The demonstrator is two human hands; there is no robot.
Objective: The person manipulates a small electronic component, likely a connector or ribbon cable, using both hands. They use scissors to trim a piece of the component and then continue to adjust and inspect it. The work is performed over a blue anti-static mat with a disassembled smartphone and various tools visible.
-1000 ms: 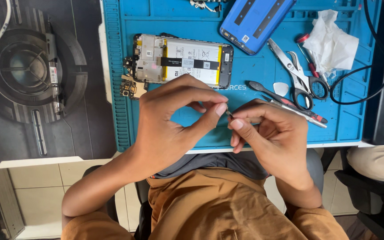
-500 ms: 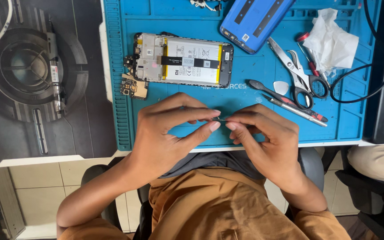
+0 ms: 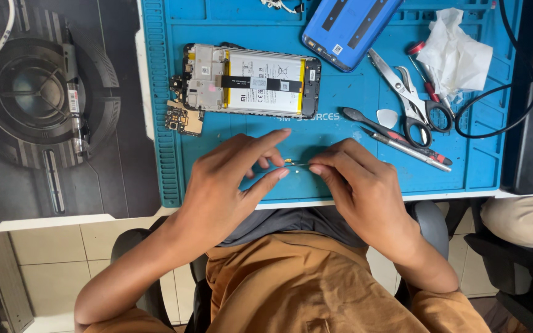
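Both hands meet over the near edge of the blue work mat (image 3: 340, 132). My right hand (image 3: 365, 191) pinches a thin tool, probably tweezers, whose tip holds a tiny gold-coloured part (image 3: 290, 161). My left hand (image 3: 226, 188) has its fingers spread, fingertips touching or nearly touching that part. Farther back on the mat lies an opened phone (image 3: 251, 80) with its battery and boards showing. A small loose circuit board (image 3: 185, 120) sits at the phone's lower left corner.
A blue phone back cover (image 3: 350, 28) lies at the mat's far edge. Scissors, pliers and a spudger (image 3: 402, 105) lie to the right, with a crumpled white tissue (image 3: 454, 52) and black cables (image 3: 513, 92). A dark printed mat (image 3: 44, 105) covers the left side.
Both hands have dropped slightly toward the mat's near edge. The left fingers have opened out from a pinch, while the right hand keeps its grip on the thin tool.
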